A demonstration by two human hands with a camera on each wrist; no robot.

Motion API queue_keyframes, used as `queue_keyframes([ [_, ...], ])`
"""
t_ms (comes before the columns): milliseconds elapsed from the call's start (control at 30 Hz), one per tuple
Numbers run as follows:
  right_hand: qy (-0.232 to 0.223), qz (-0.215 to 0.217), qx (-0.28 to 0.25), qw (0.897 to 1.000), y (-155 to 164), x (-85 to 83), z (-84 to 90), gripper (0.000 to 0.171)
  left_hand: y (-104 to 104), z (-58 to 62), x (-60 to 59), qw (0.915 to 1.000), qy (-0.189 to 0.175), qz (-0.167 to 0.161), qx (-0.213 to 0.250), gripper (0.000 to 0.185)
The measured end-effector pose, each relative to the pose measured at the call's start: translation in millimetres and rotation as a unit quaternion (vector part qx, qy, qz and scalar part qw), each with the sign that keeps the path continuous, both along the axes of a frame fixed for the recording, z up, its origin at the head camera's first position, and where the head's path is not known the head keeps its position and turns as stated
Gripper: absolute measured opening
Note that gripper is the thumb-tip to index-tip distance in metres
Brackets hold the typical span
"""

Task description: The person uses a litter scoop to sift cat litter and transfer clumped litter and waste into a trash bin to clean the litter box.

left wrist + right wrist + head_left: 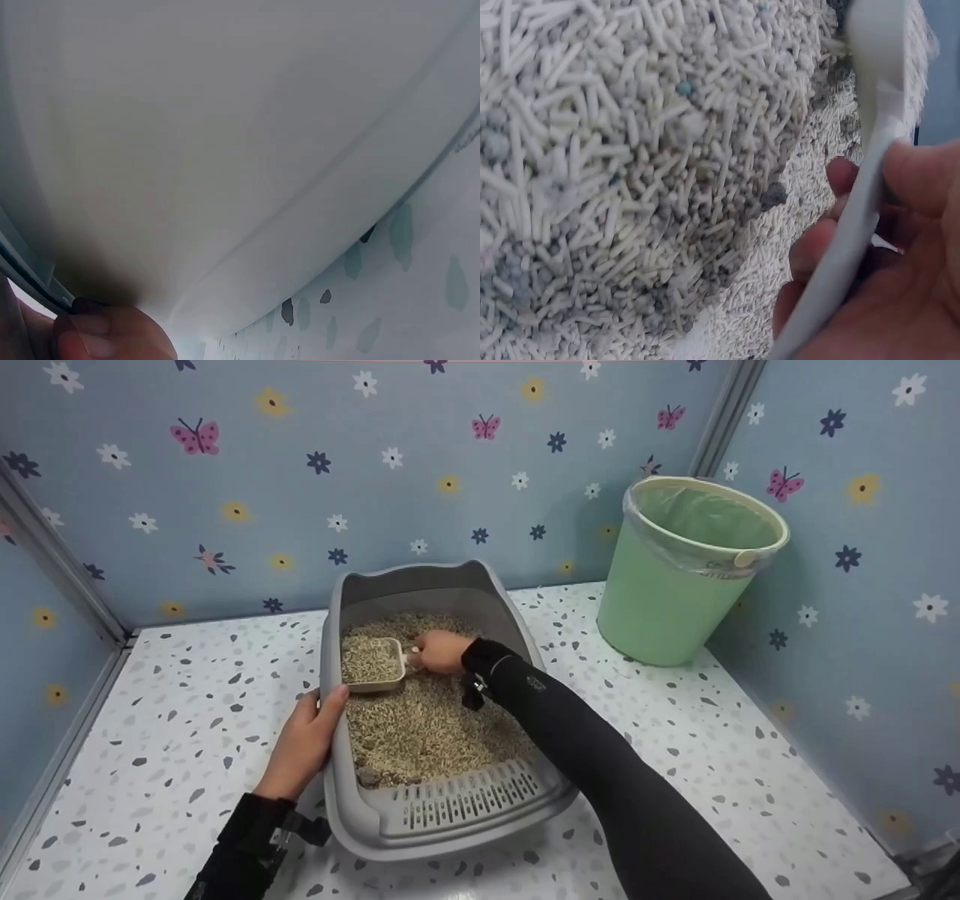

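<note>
The right hand (444, 651) is closed around the handle of a litter scoop (838, 251), its thumb laid along the shaft and its fingers curled beneath; no gap shows in this grip. The scoop lies inside a grey litter box (352, 832), its pan to the left of the gripping hand and heaped with pellet litter (439, 731). Its long axis runs roughly crosswise to the box, the pan's outer edge just beside the left wall; whether the pan touches the litter beneath cannot be told. The right hand is the nearer to the handle, the left hand (304, 746) to the pan. The left hand pinches the box's left rim, thumb uppermost and fingers outside.

A slotted step (469, 799) forms the box's near end. Beyond the right side stands a green bin (652, 604) with a clear liner (664, 549); the box's right wall lies between pan and bin. A flower-patterned panel (420, 435) rises behind both.
</note>
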State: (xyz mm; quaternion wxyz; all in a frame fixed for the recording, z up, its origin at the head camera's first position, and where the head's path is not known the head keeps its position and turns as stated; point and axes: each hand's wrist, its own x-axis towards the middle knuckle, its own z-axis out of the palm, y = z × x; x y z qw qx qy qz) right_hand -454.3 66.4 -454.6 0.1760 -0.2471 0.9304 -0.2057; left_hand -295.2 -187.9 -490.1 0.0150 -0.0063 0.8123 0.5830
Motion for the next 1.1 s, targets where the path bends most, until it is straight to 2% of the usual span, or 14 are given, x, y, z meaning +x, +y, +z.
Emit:
queue_keyframes([
  [267, 0.019, -0.004, 0.02, 1.0, 2, -0.8, 0.2, 0.031, -3, -0.4, -0.3, 1.0, 0.002, -0.007, 0.001, 0.089],
  [400, 0.038, -0.012, 0.025, 0.999, 7, 13.7, 10.5, 0.034, -4, -0.8, -0.6, 0.9999, 0.011, -0.01, -0.002, 0.086],
  [433, 0.055, 0.0, 0.036, 0.998, 9, 19.2, 14.6, 0.033, -4, -1.0, -0.3, 0.9999, 0.011, -0.008, -0.001, 0.086],
  [500, 0.07, -0.006, 0.031, 0.997, 14, 30.2, 21.4, 0.04, -3, -1.0, 0.0, 0.9999, 0.012, -0.006, 0.0, 0.086],
  [567, 0.104, 0.001, 0.039, 0.994, 20, 40.3, 27.7, 0.044, -2, -1.1, -0.2, 0.9999, 0.009, -0.008, 0.003, 0.088],
  [633, 0.127, -0.013, 0.041, 0.991, 28, 49.7, 35.0, 0.048, -2, -0.8, -0.5, 0.9999, 0.004, -0.011, 0.005, 0.09],
  [667, 0.127, -0.036, 0.026, 0.991, 32, 53.8, 38.0, 0.049, -2, -0.4, -0.7, 0.9999, 0.002, -0.012, 0.004, 0.09],
  [867, 0.169, -0.12, -0.002, 0.978, 53, 73.7, 54.4, 0.042, -3, 1.8, -0.9, 0.9998, -0.007, -0.017, 0.001, 0.092],
  [1000, 0.199, -0.136, -0.003, 0.97, 64, 82.7, 56.9, 0.041, -2, 1.7, -0.4, 0.9999, -0.001, -0.013, -0.009, 0.095],
  [1100, 0.202, -0.143, -0.009, 0.969, 69, 87.3, 57.5, 0.04, -1, 0.3, 0.3, 0.9999, -0.001, -0.012, -0.007, 0.096],
])
